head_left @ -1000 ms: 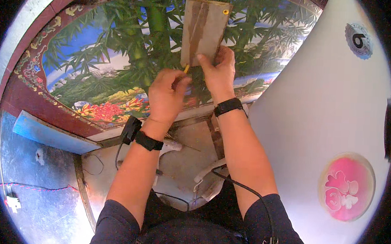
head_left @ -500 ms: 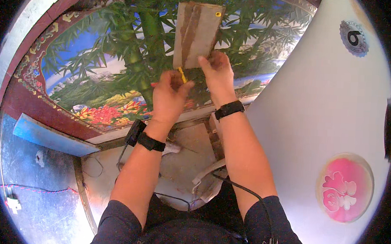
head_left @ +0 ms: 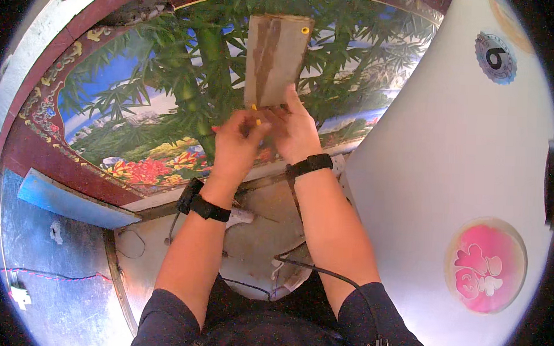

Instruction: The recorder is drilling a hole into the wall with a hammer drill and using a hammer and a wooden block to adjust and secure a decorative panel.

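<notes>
A flat rectangular board (head_left: 283,59), greyish white with brown worn streaks, lies upright in view on the tabletop. A yellow ring-shaped plug (head_left: 305,31) sits in its far right corner. My left hand (head_left: 236,143) is closed at the board's near left corner, pinching a small yellow plastic plug (head_left: 259,122) mostly hidden by the fingers. A tiny red bit (head_left: 215,129) shows beside that hand. My right hand (head_left: 296,129) is at the near right corner, its thumb along the board's edge and its other fingers curled by the near edge, partly hidden.
The tabletop (head_left: 187,95) carries a printed bamboo and flower picture with a dark red border. A large white curved surface (head_left: 412,197) with a pink round emblem rises at the right. A blue strip (head_left: 72,195) lies at the left. A black cable (head_left: 334,274) crosses my right forearm.
My right hand has shifted down and left, its fingers closer to my left hand. The yellow plug is now more covered by fingers. The board appears slightly lower in view.
</notes>
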Demonstrator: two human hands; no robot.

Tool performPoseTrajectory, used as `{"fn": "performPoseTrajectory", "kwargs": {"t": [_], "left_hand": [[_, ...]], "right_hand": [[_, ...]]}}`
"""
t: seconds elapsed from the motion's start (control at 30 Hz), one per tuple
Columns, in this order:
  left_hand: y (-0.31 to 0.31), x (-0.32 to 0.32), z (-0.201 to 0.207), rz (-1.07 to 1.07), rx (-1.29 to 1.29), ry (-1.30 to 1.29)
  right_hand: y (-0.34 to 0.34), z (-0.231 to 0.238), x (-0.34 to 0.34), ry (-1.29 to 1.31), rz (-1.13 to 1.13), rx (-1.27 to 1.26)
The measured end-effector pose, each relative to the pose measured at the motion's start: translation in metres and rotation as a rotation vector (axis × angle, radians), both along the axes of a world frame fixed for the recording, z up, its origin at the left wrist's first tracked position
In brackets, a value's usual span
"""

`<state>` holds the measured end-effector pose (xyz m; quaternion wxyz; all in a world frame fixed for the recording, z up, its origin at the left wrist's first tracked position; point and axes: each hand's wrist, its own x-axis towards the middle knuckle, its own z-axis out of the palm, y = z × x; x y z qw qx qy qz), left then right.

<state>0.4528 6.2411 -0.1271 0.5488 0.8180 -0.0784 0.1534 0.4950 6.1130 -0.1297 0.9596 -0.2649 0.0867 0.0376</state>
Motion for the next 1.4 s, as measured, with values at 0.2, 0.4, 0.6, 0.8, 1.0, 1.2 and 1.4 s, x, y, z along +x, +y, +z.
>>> {"fn": "performPoseTrajectory", "kwargs": {"t": [0.2,0.4,0.6,0.8,1.0,1.2,1.4], "left_hand": [[-0.005,-0.002,-0.005,-0.155,-0.209,0.102],[-0.014,-0.005,-0.004,-0.146,-0.118,-0.088],[-0.016,-0.012,0.004,-0.156,-0.200,0.096],[-0.019,-0.010,-0.013,0.013,-0.125,-0.133],[-0.014,-0.001,-0.013,0.052,-0.058,-0.173],[-0.008,-0.004,-0.001,0.003,0.089,-0.224],[-0.008,-0.007,0.005,-0.019,0.067,-0.160]], "right_hand": [[-0.008,-0.002,-0.002,0.064,-0.070,-0.021],[-0.005,-0.003,-0.014,-0.024,-0.027,-0.020],[-0.009,-0.015,-0.009,-0.173,0.089,-0.076],[-0.005,-0.023,-0.006,-0.231,0.097,0.013],[-0.004,-0.023,-0.009,-0.298,0.075,0.021],[-0.006,-0.019,-0.014,-0.301,0.081,-0.026],[-0.006,-0.019,-0.015,-0.292,0.078,-0.058]]}}
